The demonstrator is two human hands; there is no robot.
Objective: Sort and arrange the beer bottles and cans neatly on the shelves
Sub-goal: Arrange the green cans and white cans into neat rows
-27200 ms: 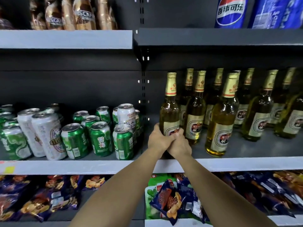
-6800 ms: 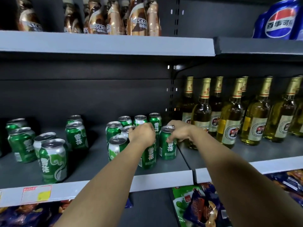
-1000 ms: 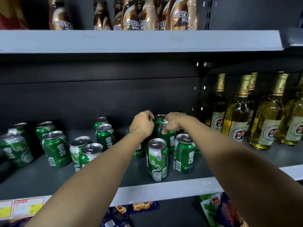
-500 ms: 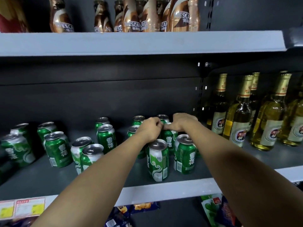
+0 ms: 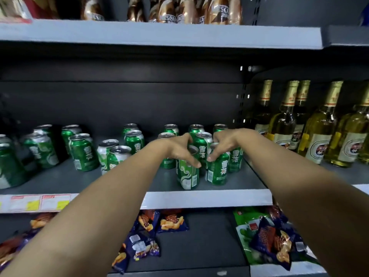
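The person reaches both arms into the middle shelf (image 5: 207, 198), and the two hands meet over a tight group of green beer cans. The left hand (image 5: 180, 149) curls its fingers down around the top of the front left can (image 5: 187, 174), so this grip is closed on that can. The right hand (image 5: 224, 143) does the same with the front right can (image 5: 217, 170), its thumb and fingers pinching the rim and upper wall. Both cans stand upright near the front edge of the shelf, just beside each other, almost touching. Directly behind the two grips more green cans (image 5: 200, 140) stand in short rows toward the back wall. Well to the left of the left grip a loose group of cans (image 5: 82, 151) stands less orderly, some turned at different angles. To the right of the right grip, past the shelf upright, the beer bottles (image 5: 284, 124) with gold necks stand in rows. Below the grips, on the lower shelf, snack bags (image 5: 171, 220) lie flat. Above them, brown coffee bottles (image 5: 217, 11) stand on the top shelf.
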